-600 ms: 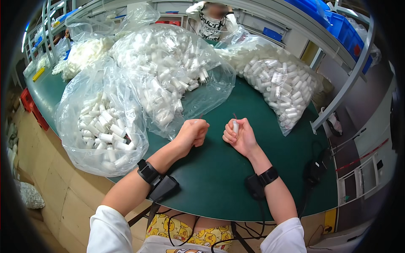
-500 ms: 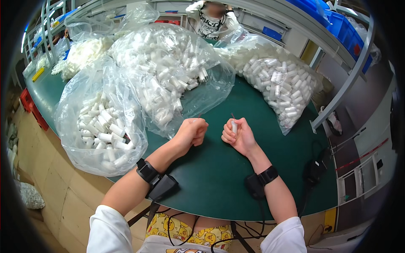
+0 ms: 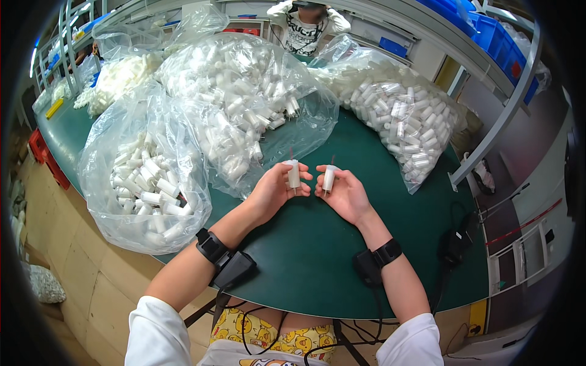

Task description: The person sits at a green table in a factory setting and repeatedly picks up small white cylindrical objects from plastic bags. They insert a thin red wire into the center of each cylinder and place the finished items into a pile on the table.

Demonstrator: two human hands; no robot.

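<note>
"Where are the pieces in hand?"

"Over the middle of the green surface (image 3: 305, 268). The left hand (image 3: 271, 190) has its fingers clamped on a white tube, call it the left tube (image 3: 294, 175). The right hand (image 3: 351, 198) has its fingers clamped on the right tube (image 3: 329, 178), which sits near the other at three o'clock. Both tubes are roughly upright and apart from each other, with a thin red strand showing at the top."

"How far along does it look?"

"Only partly, I'd judge: one tube is in each hand, neither set down. Many similar tubes fill clear bags: the front bag (image 3: 149, 235) at nine o'clock, the big bag (image 3: 229, 79) at eleven and the far bag (image 3: 409, 125) at two. Which hold handled pieces and which hold waiting ones, I can't tell."

"Any brands or labels?"

"None I can make out on the tubes or bags. The co-worker's shirt (image 3: 303, 35), at twelve, carries bold dark lettering on white. The yellow shorts (image 3: 305, 341) at six have a chick pattern. On the blue bin (image 3: 497, 46), far out at two, I can't read any writing."
</note>
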